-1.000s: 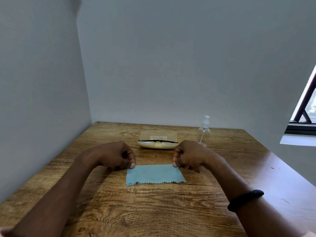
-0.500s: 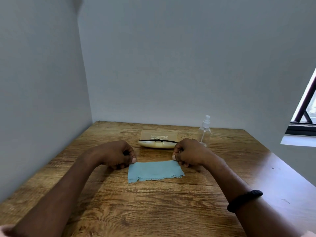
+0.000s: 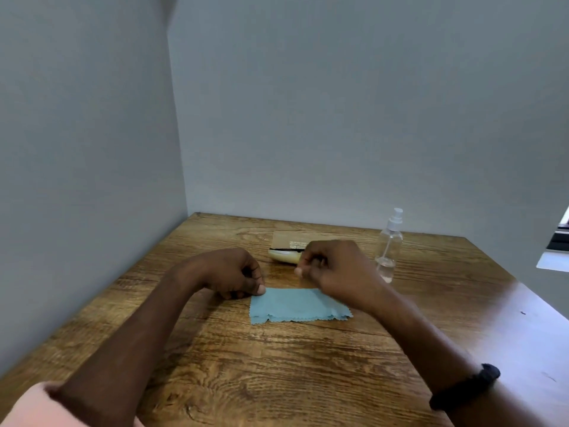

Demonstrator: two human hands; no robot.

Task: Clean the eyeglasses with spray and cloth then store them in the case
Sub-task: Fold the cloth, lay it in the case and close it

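farther back, eyeglasses [image 3: 284,250] lie in the open case [image 3: 282,258]

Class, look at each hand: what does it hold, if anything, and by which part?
The left hand pinches the blue cloth at its far left corner. The right hand, fingers curled, holds nothing visible.

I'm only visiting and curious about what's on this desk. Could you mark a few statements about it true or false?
1. The blue cloth lies on the wooden table. True.
2. The spray bottle lies on its side. False: it stands upright, to the right of the case.
3. The left hand touches a corner of the cloth. True.
4. The case is closed. False: its lid stands open.
5. A dark wristband sits on the right wrist. True.
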